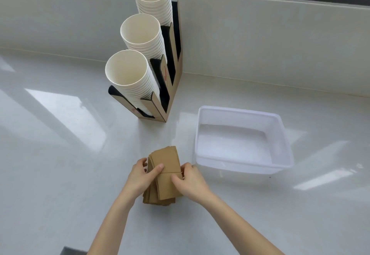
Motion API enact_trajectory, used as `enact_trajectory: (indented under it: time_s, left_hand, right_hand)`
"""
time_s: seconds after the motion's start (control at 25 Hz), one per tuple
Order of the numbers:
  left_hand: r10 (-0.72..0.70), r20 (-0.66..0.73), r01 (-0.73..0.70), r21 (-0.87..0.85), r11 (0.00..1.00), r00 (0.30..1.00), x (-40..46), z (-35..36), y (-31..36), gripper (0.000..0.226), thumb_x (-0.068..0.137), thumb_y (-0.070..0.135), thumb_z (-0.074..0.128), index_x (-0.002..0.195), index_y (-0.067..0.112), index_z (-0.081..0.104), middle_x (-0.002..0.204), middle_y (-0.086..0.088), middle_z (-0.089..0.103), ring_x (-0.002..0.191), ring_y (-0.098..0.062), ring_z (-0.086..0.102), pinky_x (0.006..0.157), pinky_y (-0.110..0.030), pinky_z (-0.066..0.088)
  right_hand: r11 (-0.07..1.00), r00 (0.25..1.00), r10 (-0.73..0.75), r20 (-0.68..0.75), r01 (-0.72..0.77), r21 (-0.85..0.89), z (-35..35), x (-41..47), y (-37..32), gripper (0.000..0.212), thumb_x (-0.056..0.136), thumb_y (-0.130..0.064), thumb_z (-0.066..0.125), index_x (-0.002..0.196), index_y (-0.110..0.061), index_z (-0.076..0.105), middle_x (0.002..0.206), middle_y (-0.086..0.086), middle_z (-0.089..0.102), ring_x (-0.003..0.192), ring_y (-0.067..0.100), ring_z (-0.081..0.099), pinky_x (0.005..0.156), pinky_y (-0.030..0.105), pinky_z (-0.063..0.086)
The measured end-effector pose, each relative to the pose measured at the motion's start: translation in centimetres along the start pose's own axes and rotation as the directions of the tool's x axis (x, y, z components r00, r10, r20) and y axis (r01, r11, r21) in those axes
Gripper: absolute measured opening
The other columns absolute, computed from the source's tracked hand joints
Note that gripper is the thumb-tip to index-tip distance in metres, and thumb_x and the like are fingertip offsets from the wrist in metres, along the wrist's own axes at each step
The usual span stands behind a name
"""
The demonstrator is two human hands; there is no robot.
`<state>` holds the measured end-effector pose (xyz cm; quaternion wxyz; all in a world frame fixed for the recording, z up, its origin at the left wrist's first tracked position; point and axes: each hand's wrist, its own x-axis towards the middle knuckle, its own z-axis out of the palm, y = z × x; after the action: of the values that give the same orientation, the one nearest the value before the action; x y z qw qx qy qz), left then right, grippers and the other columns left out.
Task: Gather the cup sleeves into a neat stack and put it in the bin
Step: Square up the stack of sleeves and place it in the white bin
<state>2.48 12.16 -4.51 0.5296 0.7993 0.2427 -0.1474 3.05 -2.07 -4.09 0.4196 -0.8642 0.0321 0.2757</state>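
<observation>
Standing back left on the tabletop (60,154): cup holder (160,86). Left hand (141,176) pinching the left edge of the brown cup sleeves (165,162), thumb on top. Right hand (191,182) clasping the right edge, grip closed. Sitting just right, empty: clear bin (280,134).

Surface: glossy white counter (60,174)
Back left: cardboard cup holder (170,102)
Right: clear plastic bin (280,144)
Near centre: brown cup sleeves (164,160), just beside bin
</observation>
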Motion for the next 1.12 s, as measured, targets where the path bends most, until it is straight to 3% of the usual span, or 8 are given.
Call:
enact_trajectory:
  time_s: [0.16, 0.32, 0.48, 0.6, 0.76, 0.92, 1.04, 1.12]
  left_hand:
    - [-0.062, 0.055, 0.064, -0.034, 0.997, 0.997, 0.1, -0.1, -0.1, 0.062, 0.08, 0.04, 0.06, 0.13, 0.008, 0.04, 0.131, -0.009, 0.05, 0.109, -0.023, 0.052, 0.087, -0.032, 0.043]
    - [-0.085, 0.116, 0.092, -0.061, 0.994, 0.99, 0.1, 0.2, 0.3, 0.055, 0.081, 0.037, 0.059, 0.126, 0.009, 0.042, 0.122, -0.007, 0.054, 0.107, -0.024, 0.054, 0.086, -0.033, 0.045]
    - [-0.044, 0.133, 0.055, -0.086, 0.995, 0.99, -0.5, 0.9, 0.8, 0.043, 0.083, 0.029, 0.059, 0.12, 0.016, 0.043, 0.108, 0.001, 0.053, 0.1, -0.019, 0.052, 0.083, -0.029, 0.04]
    - [-0.022, 0.172, 0.045, -0.128, 0.991, 0.985, -0.7, 0.8, 0.6, 0.044, 0.082, 0.027, 0.062, 0.12, 0.021, 0.041, 0.113, 0.004, 0.054, 0.107, -0.019, 0.053, 0.087, -0.029, 0.04]
    - [-0.054, 0.205, 0.104, -0.239, 0.966, 0.977, -1.1, 0.7, -0.4, 0.08, 0.066, 0.041, 0.072, 0.131, 0.014, 0.035, 0.123, -0.002, 0.053, 0.111, -0.022, 0.056, 0.093, -0.034, 0.046]
    - [-0.04, 0.302, 0.157, -0.372, 0.915, 0.952, -2.3, 1.3, -0.6, 0.06, 0.065, 0.031, 0.071, 0.117, 0.008, 0.053, 0.109, -0.009, 0.067, 0.099, -0.022, 0.064, 0.078, -0.029, 0.05]
    - [-0.034, 0.288, 0.168, -0.454, 0.875, 0.957, -2.4, 1.8, -0.8, 0.058, 0.066, 0.026, 0.069, 0.118, 0.008, 0.052, 0.11, -0.013, 0.066, 0.095, -0.024, 0.064, 0.072, -0.029, 0.05]
    - [-0.032, 0.266, 0.165, -0.498, 0.851, 0.964, -2.6, 2.0, -0.7, 0.048, 0.078, 0.018, 0.066, 0.121, 0.006, 0.049, 0.11, -0.014, 0.065, 0.093, -0.024, 0.063, 0.072, -0.03, 0.05]
  right_hand:
    - [0.986, 0.991, 0.08, 0.105, -0.094, 0.138, -0.2, 0.6, 0.2, 0.044, 0.086, -0.03, 0.047, 0.124, -0.01, 0.041, 0.123, 0.012, 0.052, 0.11, 0.027, 0.055, 0.092, 0.037, 0.049]
    - [0.932, 0.978, 0.108, 0.179, -0.162, 0.325, 0.1, 0.6, 0.1, 0.04, 0.089, -0.028, 0.045, 0.125, -0.011, 0.042, 0.119, 0.006, 0.056, 0.108, 0.021, 0.055, 0.092, 0.032, 0.047]
    - [0.942, 0.98, 0.093, 0.176, -0.144, 0.302, 0.7, 0.5, 0.3, 0.044, 0.09, -0.035, 0.043, 0.127, -0.012, 0.039, 0.131, 0.011, 0.048, 0.116, 0.025, 0.052, 0.096, 0.034, 0.048]
    - [0.954, 0.981, 0.079, 0.175, -0.126, 0.272, 0.6, 0.2, 0.5, 0.047, 0.088, -0.04, 0.043, 0.126, -0.013, 0.038, 0.132, 0.011, 0.044, 0.116, 0.025, 0.052, 0.097, 0.035, 0.048]
    - [0.942, 0.981, 0.028, 0.19, -0.089, 0.322, -0.4, -0.9, 0.8, 0.041, 0.09, -0.035, 0.045, 0.126, -0.015, 0.042, 0.124, 0.004, 0.052, 0.107, 0.018, 0.055, 0.084, 0.025, 0.05]
    - [0.929, 0.974, -0.02, 0.228, -0.067, 0.364, -1.3, -2.0, 1.2, 0.039, 0.091, -0.031, 0.045, 0.127, -0.017, 0.042, 0.111, -0.003, 0.054, 0.099, 0.011, 0.053, 0.07, 0.012, 0.044]
    - [0.935, 0.982, -0.053, 0.182, -0.015, 0.355, -1.2, -2.3, 1.4, 0.041, 0.091, -0.028, 0.047, 0.129, -0.015, 0.042, 0.111, -0.002, 0.054, 0.096, 0.011, 0.054, 0.065, 0.008, 0.044]
    - [0.932, 0.983, -0.063, 0.174, -0.005, 0.361, -1.1, -2.4, 1.4, 0.042, 0.091, -0.028, 0.048, 0.13, -0.014, 0.042, 0.112, -0.001, 0.055, 0.097, 0.011, 0.054, 0.066, 0.009, 0.045]
